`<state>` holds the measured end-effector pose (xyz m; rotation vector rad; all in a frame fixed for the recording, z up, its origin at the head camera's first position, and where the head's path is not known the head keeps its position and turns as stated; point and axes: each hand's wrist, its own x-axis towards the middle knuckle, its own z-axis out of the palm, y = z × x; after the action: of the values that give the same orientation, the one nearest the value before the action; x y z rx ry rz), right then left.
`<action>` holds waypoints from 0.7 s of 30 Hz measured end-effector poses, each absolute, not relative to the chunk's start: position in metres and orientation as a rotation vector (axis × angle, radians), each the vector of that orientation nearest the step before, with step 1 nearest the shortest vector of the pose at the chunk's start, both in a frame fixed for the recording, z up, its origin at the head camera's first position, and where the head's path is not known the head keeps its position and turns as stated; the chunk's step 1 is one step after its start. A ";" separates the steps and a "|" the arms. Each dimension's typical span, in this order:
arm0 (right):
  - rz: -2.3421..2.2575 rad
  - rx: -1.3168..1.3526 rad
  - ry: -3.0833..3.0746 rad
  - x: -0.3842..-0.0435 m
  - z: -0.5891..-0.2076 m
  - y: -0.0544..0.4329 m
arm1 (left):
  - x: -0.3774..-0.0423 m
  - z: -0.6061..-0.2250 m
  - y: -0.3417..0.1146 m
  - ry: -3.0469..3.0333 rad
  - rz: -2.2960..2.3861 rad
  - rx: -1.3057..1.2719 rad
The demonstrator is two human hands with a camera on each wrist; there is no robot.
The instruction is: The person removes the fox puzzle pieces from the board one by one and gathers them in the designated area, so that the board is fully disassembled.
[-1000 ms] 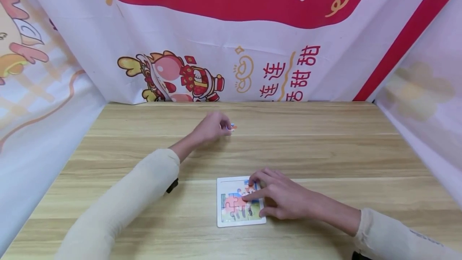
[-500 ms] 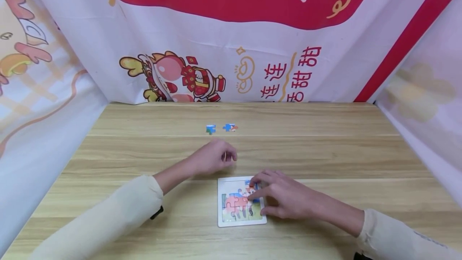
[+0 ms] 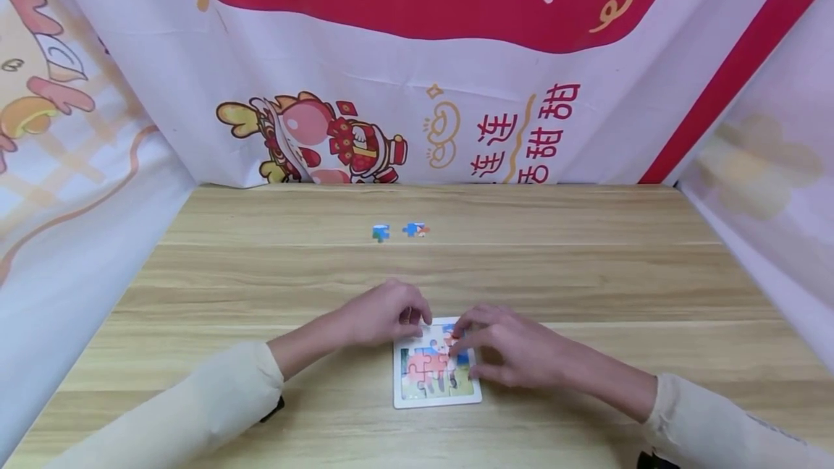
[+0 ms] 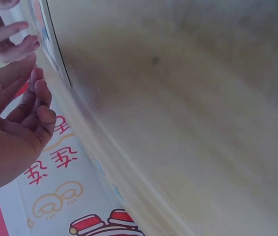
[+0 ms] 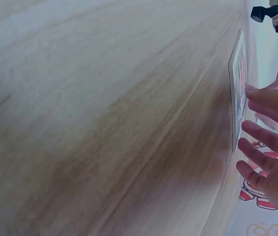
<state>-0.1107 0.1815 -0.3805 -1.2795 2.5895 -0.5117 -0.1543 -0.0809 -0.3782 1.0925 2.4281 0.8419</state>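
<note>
A small jigsaw puzzle [image 3: 426, 386] in a white-framed board lies on the wooden table, showing an orange-and-white animal. Bare backing shows at its upper left. My left hand [image 3: 387, 312] is over the board's top edge with loosely bent fingers. Thumb and forefinger come close together in the left wrist view, and I see no piece between them. At the board's right side, my right hand [image 3: 517, 346] has spread fingers; its fingertips rest on the puzzle and its edge. Part of the picture is hidden beneath them.
Two loose jigsaw pieces lie toward the back of the table: a blue-and-green piece [image 3: 381, 231] and a blue-and-orange piece [image 3: 415, 229]. A printed cloth [image 3: 365, 56] hangs along the back edge, with cloth on both sides too.
My left hand has come back from the loose pieces to the board's upper edge, uncovering both pieces. My right hand has stayed at the board's right side.
</note>
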 end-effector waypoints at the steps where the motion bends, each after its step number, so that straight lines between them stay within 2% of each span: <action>1: -0.531 -1.274 2.594 -0.111 -0.380 0.182 | -0.153 -0.378 -0.081 2.415 0.843 1.101; 21: -0.643 -1.330 2.636 -0.135 -0.390 0.172 | -0.145 -0.386 -0.081 2.273 0.684 1.314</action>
<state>-0.1353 0.1717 -0.3899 -1.3304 2.6358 -0.6430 -0.1450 -0.0811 -0.3857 1.3144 2.2734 0.6835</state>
